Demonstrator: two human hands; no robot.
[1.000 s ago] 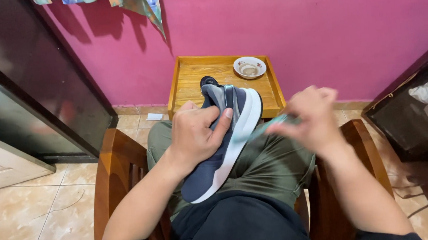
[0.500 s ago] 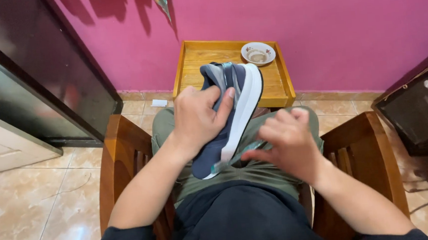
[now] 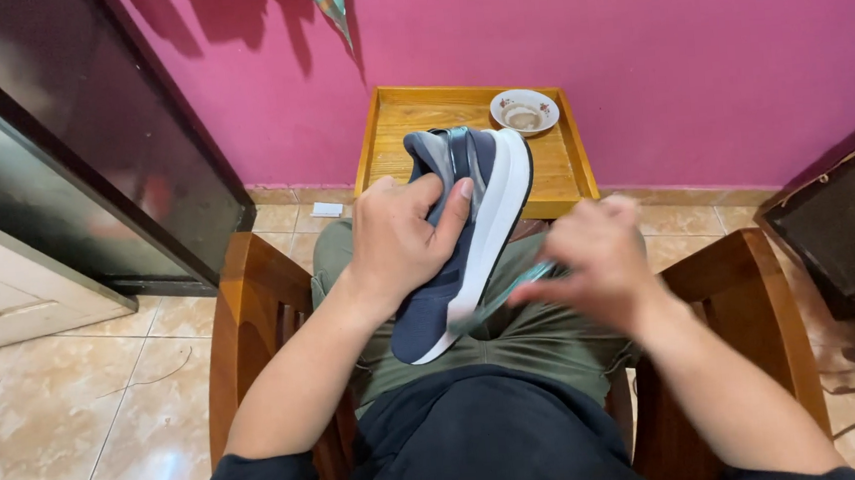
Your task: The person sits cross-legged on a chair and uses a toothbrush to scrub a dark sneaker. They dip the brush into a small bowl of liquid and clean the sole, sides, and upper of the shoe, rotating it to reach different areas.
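While the left hand [image 3: 402, 237] keeps its grip around the upper of the navy sneaker [image 3: 462, 238], the right hand [image 3: 595, 263] has shifted slightly outward from the shoe since half a second ago and looks blurred; its fingers pinch a thin teal lace [image 3: 497, 300] near the sole. Beyond the left hand's knuckles sits a wooden tray table [image 3: 418, 110] against the pink wall [image 3: 635, 45], with a small bowl [image 3: 524, 111] on it. Wooden chair arms [image 3: 252, 312] flank both wrists. Resting over the lap, the sneaker's long axis runs diagonally, its far end toward the tray, white sole facing the right hand
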